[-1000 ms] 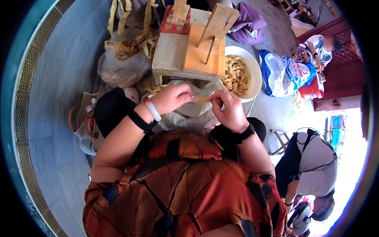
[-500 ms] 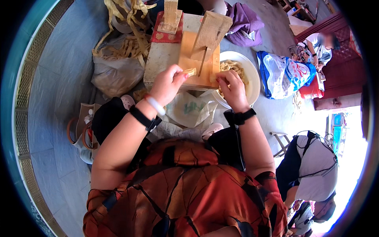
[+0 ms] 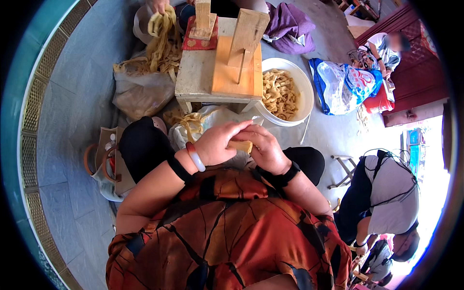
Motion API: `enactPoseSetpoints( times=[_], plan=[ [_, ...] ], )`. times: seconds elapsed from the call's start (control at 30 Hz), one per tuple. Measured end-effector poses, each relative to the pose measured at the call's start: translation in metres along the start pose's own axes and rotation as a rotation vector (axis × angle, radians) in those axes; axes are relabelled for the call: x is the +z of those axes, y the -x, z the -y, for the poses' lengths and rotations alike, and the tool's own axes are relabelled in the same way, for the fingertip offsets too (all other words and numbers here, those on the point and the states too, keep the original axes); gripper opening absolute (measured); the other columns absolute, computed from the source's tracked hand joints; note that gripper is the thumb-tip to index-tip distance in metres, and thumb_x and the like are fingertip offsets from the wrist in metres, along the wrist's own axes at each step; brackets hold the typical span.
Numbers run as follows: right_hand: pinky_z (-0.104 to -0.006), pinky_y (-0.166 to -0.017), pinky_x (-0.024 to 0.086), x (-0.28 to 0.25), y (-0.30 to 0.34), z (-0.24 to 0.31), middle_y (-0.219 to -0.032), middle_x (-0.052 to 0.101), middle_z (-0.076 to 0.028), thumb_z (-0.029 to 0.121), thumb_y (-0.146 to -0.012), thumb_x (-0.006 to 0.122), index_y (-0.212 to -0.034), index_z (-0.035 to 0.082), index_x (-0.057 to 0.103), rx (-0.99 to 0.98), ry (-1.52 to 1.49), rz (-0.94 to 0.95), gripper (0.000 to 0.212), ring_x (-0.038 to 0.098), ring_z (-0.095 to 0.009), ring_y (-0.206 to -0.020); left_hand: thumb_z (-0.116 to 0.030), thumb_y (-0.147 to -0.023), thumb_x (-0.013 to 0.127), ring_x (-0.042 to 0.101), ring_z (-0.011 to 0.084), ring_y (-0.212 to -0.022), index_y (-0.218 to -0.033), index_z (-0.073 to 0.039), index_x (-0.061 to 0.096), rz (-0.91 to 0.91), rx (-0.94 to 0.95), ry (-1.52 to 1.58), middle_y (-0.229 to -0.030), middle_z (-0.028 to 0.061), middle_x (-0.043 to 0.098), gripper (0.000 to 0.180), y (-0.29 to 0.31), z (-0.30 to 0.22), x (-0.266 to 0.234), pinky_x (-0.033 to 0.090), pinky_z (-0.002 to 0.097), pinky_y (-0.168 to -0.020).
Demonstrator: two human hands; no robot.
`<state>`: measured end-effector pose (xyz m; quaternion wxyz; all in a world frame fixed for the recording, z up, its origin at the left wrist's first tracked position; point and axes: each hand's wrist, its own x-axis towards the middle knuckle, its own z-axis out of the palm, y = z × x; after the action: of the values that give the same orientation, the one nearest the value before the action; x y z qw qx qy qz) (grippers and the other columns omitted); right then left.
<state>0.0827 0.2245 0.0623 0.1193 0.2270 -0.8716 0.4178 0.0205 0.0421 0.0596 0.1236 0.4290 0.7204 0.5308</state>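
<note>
Over my lap, my left hand (image 3: 216,144) and my right hand (image 3: 269,149) meet, their fingers overlapping. Between them a folded tan strip (image 3: 242,145) shows, partly hidden by fingers and palms. Both hands are closed around it. Beyond my hands stands a low worn table (image 3: 195,77), bearing a smooth wooden board (image 3: 224,88). From the board rises an upright wooden block (image 3: 247,34) with a thin upright rod (image 3: 241,67) in front. To the table's right, a white bucket (image 3: 304,99) contains many tan pieces (image 3: 280,94).
A plastic bag (image 3: 142,96) with tan strips lies left of the table; another person's hand (image 3: 161,6) holds strips above it. A second wooden stand (image 3: 202,29) sits on red cloth. Around are a purple bundle (image 3: 292,29), a blue-white bag (image 3: 338,89) and a handbag (image 3: 112,164).
Both hands have drawn back from the board to my lap and come together around the tan strip. Across the table, the other person's hand has come into view with strips.
</note>
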Motion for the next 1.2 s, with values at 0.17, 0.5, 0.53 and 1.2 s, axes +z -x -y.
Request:
enactPoseSetpoints(
  times=[0.17,0.5,0.53,1.2],
  plan=[
    [-0.0415,-0.074,0.051,0.008,0.020,0.009,-0.096,0.061,-0.014,-0.005,-0.070,0.063,-0.097,0.004,0.060,0.081,0.049,0.015,0.029,0.060,-0.036,-0.086,-0.006,-0.077,0.060,0.062,0.0361,-0.095,-0.136,-0.012,0.045,0.088,-0.128,-0.211,-0.109,0.0166,0.063,0.062,0.014,0.003,0.018,0.052,0.0402,-0.080],
    [-0.0297,-0.054,0.044,-0.003,0.042,0.007,-0.066,0.056,-0.004,0.017,-0.092,0.057,-0.086,0.003,0.062,0.366,-0.478,0.177,0.017,0.055,-0.019,-0.059,-0.019,-0.087,0.064,0.059,0.0224,-0.067,-0.090,-0.004,0.052,0.436,-0.163,0.259,-0.074,0.0087,0.058,0.019,0.011,0.002,0.013,0.045,0.0340,-0.062],
    [-0.0267,-0.053,0.042,-0.010,0.042,0.010,-0.066,0.056,-0.001,0.018,-0.096,0.054,-0.087,0.002,0.061,0.490,-0.774,0.250,0.020,0.053,-0.014,-0.057,-0.019,-0.088,0.064,0.058,0.0198,-0.067,-0.091,-0.004,0.052,0.476,-0.191,0.384,-0.074,0.0075,0.057,0.019,0.009,0.002,0.013,0.045,0.0325,-0.062],
    [-0.0405,-0.078,0.049,0.014,0.020,-0.004,-0.094,0.063,-0.011,0.006,-0.079,0.065,-0.100,0.008,0.060,-0.001,0.154,0.234,0.022,0.060,-0.032,-0.089,-0.019,-0.089,0.063,0.059,0.0169,-0.067,-0.096,-0.004,0.058,0.139,-0.116,0.206,-0.079,0.0075,0.065,0.017,0.027,0.063,0.043,0.047,0.0315,-0.061]
  ],
)
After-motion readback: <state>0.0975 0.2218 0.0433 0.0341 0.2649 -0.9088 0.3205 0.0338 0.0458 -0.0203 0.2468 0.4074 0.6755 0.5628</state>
